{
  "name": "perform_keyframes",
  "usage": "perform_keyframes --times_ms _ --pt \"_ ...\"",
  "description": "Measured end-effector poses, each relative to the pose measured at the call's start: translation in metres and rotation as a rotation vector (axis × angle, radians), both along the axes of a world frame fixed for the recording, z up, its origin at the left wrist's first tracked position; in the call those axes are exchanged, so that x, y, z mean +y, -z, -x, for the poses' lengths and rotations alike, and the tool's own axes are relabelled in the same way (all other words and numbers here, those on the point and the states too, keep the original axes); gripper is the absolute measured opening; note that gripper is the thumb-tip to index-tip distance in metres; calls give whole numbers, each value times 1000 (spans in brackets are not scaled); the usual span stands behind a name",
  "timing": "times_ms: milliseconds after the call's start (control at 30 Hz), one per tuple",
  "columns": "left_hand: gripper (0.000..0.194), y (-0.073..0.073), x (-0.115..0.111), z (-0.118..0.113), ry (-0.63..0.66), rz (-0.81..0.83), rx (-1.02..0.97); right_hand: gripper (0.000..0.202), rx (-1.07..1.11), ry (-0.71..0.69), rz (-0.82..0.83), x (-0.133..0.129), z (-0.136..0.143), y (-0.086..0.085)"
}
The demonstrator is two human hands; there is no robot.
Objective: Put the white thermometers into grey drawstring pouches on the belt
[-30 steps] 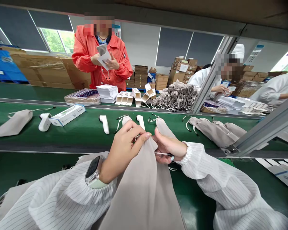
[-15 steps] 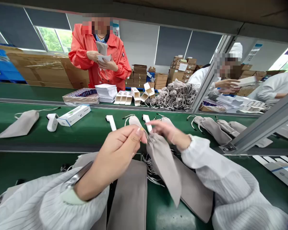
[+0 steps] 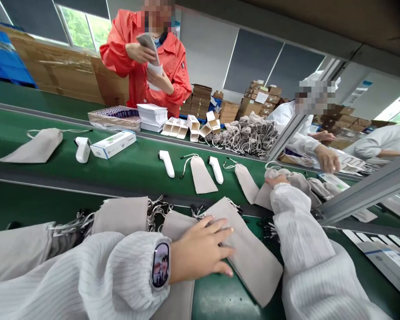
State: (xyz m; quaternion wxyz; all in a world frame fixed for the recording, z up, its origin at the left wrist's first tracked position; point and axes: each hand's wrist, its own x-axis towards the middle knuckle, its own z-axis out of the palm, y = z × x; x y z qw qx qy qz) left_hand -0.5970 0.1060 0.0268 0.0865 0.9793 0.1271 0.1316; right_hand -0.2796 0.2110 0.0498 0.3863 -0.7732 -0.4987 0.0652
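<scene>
My left hand (image 3: 205,250), a watch at its wrist, lies with fingers spread on a flat grey pouch (image 3: 250,251) at the near side. Further off on the green belt, my right hand (image 3: 277,180) has its fingers closed at the neck of a drawstring pouch (image 3: 264,197), partly covering it. Just left of that lies another grey pouch (image 3: 247,183). A white handheld device (image 3: 216,170), a wider pouch (image 3: 202,175) and a second white device (image 3: 167,164) follow leftward along the belt.
A slanted metal post (image 3: 350,198) stands right of my right hand. More pouches (image 3: 122,215) are stacked near my left arm. A white box (image 3: 113,144) sits on the belt at left. Across the belt, a person in red holds a pouch; a person in white reaches in at right.
My left hand has let go of the pouch's cord and dropped onto the near pouches. My right hand has moved right with the pouch to the belt. The view has tilted.
</scene>
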Motion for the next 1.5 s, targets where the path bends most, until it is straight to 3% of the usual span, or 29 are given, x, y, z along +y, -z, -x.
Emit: perform_keyframes --times_ms 133,233,300,333,400,467,567,667,833,900,1067,1233,1500 --pt "41 -20 11 7 -74 163 147 32 -100 101 123 10 22 17" --pt "32 -30 25 10 -131 231 81 37 -148 -67 152 28 61 27" --pt "22 -27 35 10 -263 242 -68 45 -139 -190 162 41 87 37" --pt "26 -24 40 10 -346 251 -121 50 -124 -225 164 46 97 42" --pt "32 -18 47 10 -459 292 -122 57 -73 -243 161 53 111 52" --pt "28 -13 52 10 -487 346 -54 54 8 -231 154 55 114 56" --pt "25 -10 52 10 -495 349 -49 43 182 -256 131 50 110 46" --pt "22 -9 47 10 -489 282 -101 38 345 -352 76 37 107 21" --pt "16 -10 40 11 -438 68 -106 54 999 -744 -53 6 121 -20" --pt "17 -11 40 11 -424 19 -89 56 1143 -823 -65 -6 131 -29" --pt "17 -18 43 12 -292 263 -127 53 1132 -882 0 -23 148 -37" --pt "21 -28 39 12 -350 412 -263 29 1170 -799 4 -22 149 -38" --pt "20 -34 36 12 -335 451 -404 24 1158 -784 -93 -25 157 -43"
